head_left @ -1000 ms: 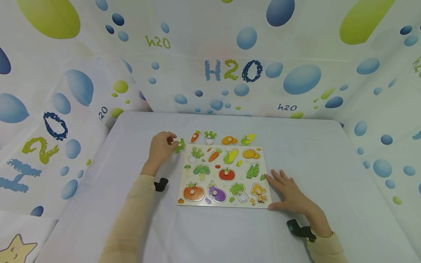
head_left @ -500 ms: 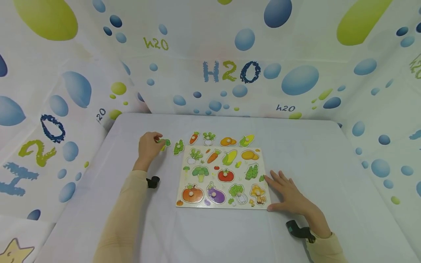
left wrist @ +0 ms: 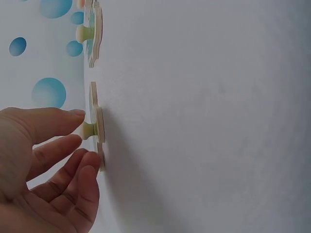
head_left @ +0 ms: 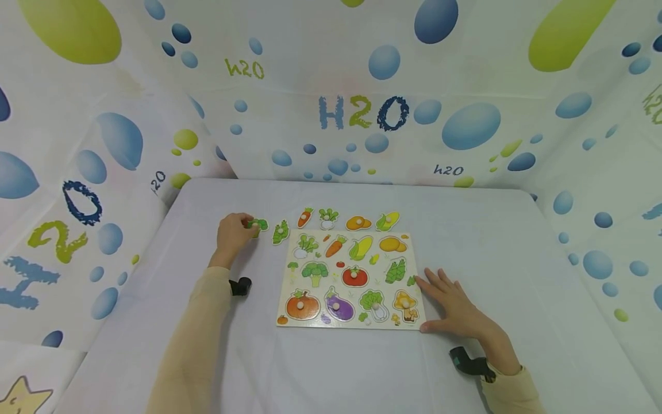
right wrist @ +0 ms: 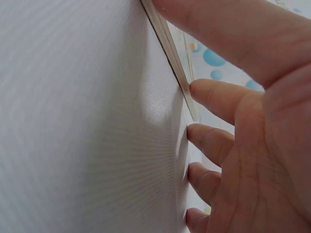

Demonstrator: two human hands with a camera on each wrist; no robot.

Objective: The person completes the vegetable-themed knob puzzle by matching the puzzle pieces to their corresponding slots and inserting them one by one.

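In the head view my left hand (head_left: 234,237) is at the far left of the pieces, thumb and index finger at the knob of a broccoli puzzle piece (head_left: 261,224). The left wrist view shows these fingertips on either side of the pale knob (left wrist: 88,130), pinching it; the piece stays low over the cloth. Fingers spread, my right hand (head_left: 455,307) rests along the right edge of the wooden vegetable puzzle board (head_left: 351,326). In the right wrist view its thumb and index fingertip touch the board's edge (right wrist: 170,53).
Behind the board lie knobbed pieces: asparagus (head_left: 281,232), carrot (head_left: 305,217), radish (head_left: 328,218), potato (head_left: 358,223) and corn (head_left: 388,221). Pumpkin (head_left: 302,305), eggplant (head_left: 339,305), tomato (head_left: 354,276), cabbage (head_left: 373,305) and mushroom (head_left: 405,305) pieces sit in the board. A patterned curtain (head_left: 289,57) surrounds the table.
My left hand has moved left from the asparagus piece to the broccoli piece, then settled slightly lower. The asparagus piece stays on the cloth. My right hand keeps its place at the board.
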